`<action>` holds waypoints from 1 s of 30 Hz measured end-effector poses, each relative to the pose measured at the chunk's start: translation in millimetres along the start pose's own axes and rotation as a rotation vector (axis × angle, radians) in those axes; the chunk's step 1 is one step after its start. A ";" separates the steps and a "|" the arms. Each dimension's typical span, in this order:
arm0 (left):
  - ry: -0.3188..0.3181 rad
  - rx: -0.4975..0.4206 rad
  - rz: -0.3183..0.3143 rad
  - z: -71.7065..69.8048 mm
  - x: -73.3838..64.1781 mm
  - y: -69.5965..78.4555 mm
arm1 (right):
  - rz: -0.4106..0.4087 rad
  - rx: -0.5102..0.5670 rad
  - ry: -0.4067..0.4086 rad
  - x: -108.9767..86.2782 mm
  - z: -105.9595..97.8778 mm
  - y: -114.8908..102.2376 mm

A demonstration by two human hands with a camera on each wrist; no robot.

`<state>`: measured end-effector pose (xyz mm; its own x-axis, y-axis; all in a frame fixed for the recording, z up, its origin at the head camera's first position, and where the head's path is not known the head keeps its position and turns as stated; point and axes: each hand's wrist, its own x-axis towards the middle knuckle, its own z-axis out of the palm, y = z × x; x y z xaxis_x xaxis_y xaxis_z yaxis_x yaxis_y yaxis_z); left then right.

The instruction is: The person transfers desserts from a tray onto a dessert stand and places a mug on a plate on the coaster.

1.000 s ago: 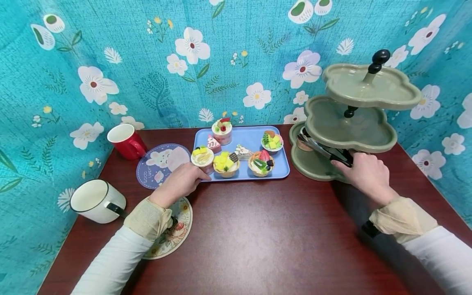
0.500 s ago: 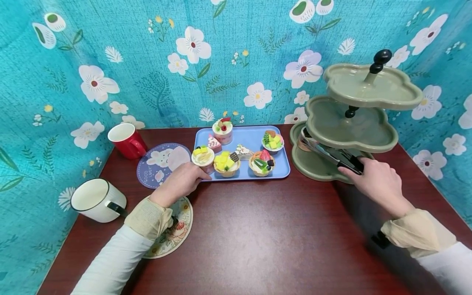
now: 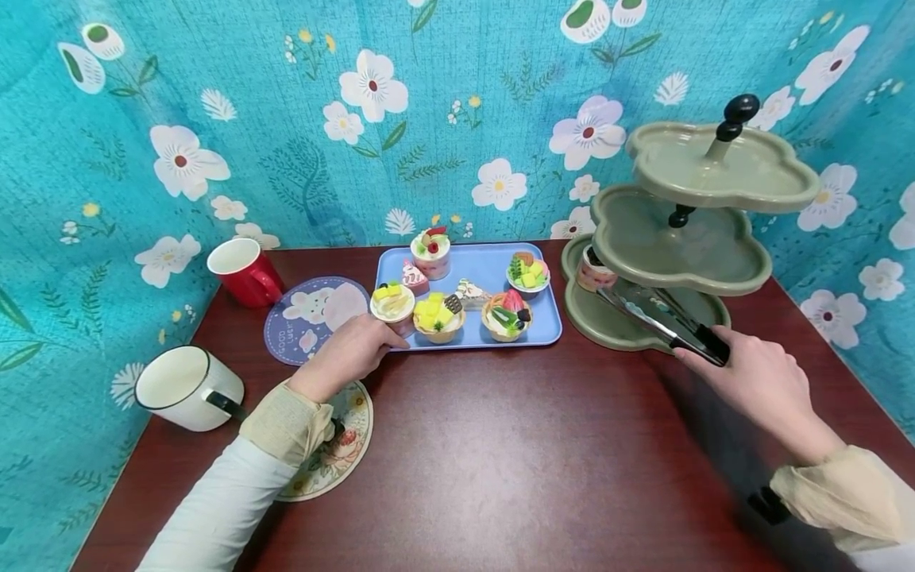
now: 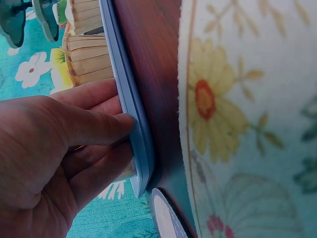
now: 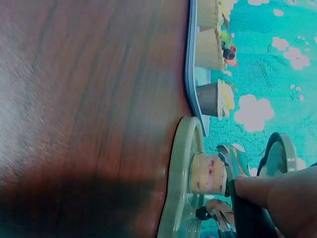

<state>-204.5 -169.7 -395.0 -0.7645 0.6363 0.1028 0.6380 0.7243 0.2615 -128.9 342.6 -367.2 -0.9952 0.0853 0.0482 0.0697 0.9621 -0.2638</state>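
Backdrop: turquoise flowered cloth (image 3: pixel 443 119), and before it a dark wooden table (image 3: pixel 500 445).
Left hand (image 3: pixel 350 357): thumb and fingers pinching the near edge of the blue tray (image 3: pixel 488 266), small desserts (image 3: pixel 438 319) crowded aboard.
Right hand (image 3: pixel 761 385): gripping the tongs (image 3: pixel 649 323) by black handles, metal arms parted!
Dessert cup (image 3: pixel 596 275): upright on the bottom tier of the green stand (image 3: pixel 643 230), just beyond the tongs' tips (touching or not, I can't tell).

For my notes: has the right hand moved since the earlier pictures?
Yes: the right hand has drawn back from the tiered stand, right and down in the head view.
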 end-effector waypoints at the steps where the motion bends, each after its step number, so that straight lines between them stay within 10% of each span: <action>1: -0.001 0.000 -0.004 -0.7 -0.1 0.3 | -0.008 0.004 -0.006 -1.7 -0.3 -0.3; 30: 0.002 -0.004 0.009 0.6 0.7 -0.7 | -0.209 0.069 0.042 -20.0 6.4 -47.0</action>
<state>-205.4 -169.5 -395.6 -0.7588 0.6424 0.1071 0.6446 0.7173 0.2646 -112.7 294.0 -361.9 -0.9837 -0.1015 0.1484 -0.1437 0.9401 -0.3091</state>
